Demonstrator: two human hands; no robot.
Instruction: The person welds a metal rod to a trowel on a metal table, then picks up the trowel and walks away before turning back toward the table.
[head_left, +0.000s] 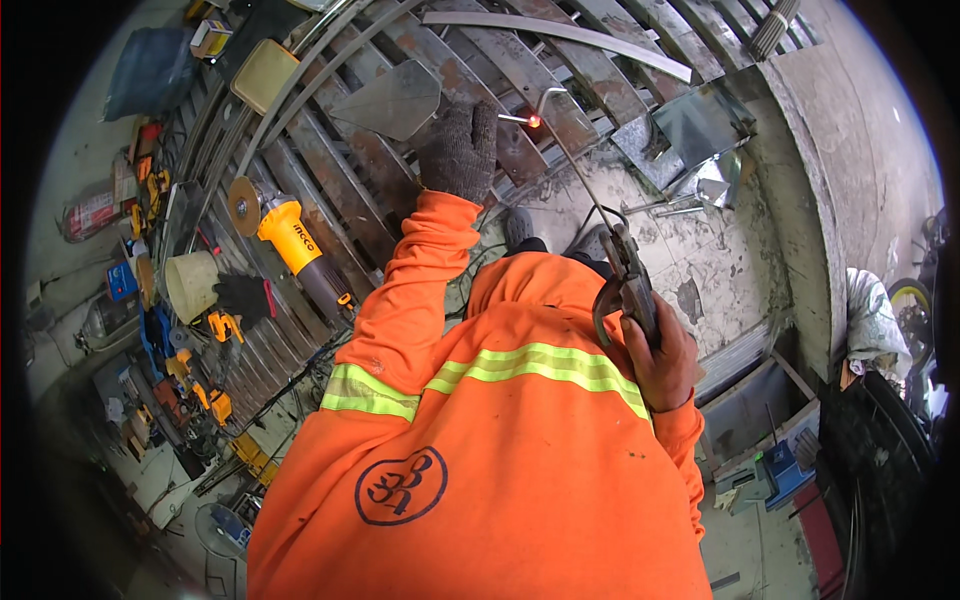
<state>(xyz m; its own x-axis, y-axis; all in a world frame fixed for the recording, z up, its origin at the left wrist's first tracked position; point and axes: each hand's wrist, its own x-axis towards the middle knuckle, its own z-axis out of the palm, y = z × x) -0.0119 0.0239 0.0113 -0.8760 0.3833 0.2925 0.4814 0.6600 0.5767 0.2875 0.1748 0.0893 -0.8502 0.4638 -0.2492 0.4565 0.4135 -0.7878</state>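
Observation:
My left hand [458, 152], in a dark knitted glove, is closed over the slatted metal bench. A thin bent metal rod [513, 118] comes out from beside its fingers, and the grip itself is partly hidden. Where the rod meets its hooked part, a spot glows orange-red. My bare right hand [662, 352] wraps round the handle of a welding electrode holder [630, 275]. From its jaws a long thin welding electrode [574, 165] slants up and left, its far end at the glowing spot. A flat grey metal plate [390, 100] lies left of the glove.
The slatted metal bench [335, 172] carries a yellow angle grinder [290, 235], a curved flat strip [560, 33] and a beige tray [265, 76]. Sheet-metal scraps [700, 130] lie at the right. A whitish bucket [192, 285] and several tools stand left. A concrete ledge [800, 200] runs along the right.

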